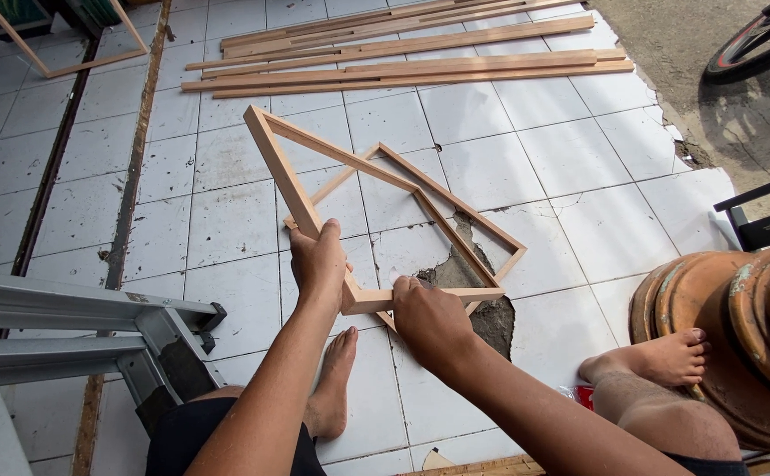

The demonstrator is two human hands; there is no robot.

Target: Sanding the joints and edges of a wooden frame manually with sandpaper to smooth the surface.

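I hold a light wooden frame [283, 167] tilted up off the white tile floor. My left hand [318, 262] grips its left rail near the lower corner. My right hand [427, 319] presses on the bottom rail next to that corner. A second wooden frame [455, 198] lies flat on the tiles under the first one. My bare feet rest on the floor, the left foot [335, 381] below the frames and the right foot [658, 357] off to the right.
Several long wooden strips [411, 55] lie across the far tiles. A metal ladder [67, 330] sits at the left. Stacked clay roof tiles [737, 326] stand at the right. A broken patch of tile [482, 300] shows under the frames. A bike wheel [759, 40] is top right.
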